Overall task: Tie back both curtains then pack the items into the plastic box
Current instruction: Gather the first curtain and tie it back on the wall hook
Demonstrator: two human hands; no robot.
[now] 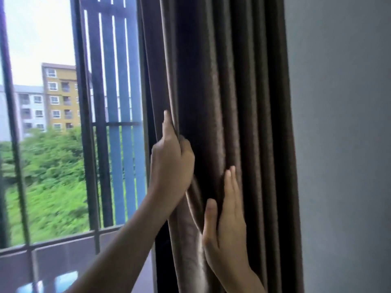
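Left hand (171,159) gripping leading edge of brown curtain (243,102); right hand (226,225) open, fingers straight, pressed flat against folds, near grey wall (338,123).

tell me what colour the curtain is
Plain dark brown curtain, no pattern, seen in the head view.

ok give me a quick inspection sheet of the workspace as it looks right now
surface: nothing seen
job's things: brown curtain bunched in folds beside the wall; no other job item in view
clutter: blurred pale blue shapes at the bottom left, cannot tell what
grippers: left hand grips the curtain's edge; right hand lies flat on a fold, fingers straight
cables: nothing seen
surroundings: window frame, balcony railing, greenery and buildings outside, grey wall
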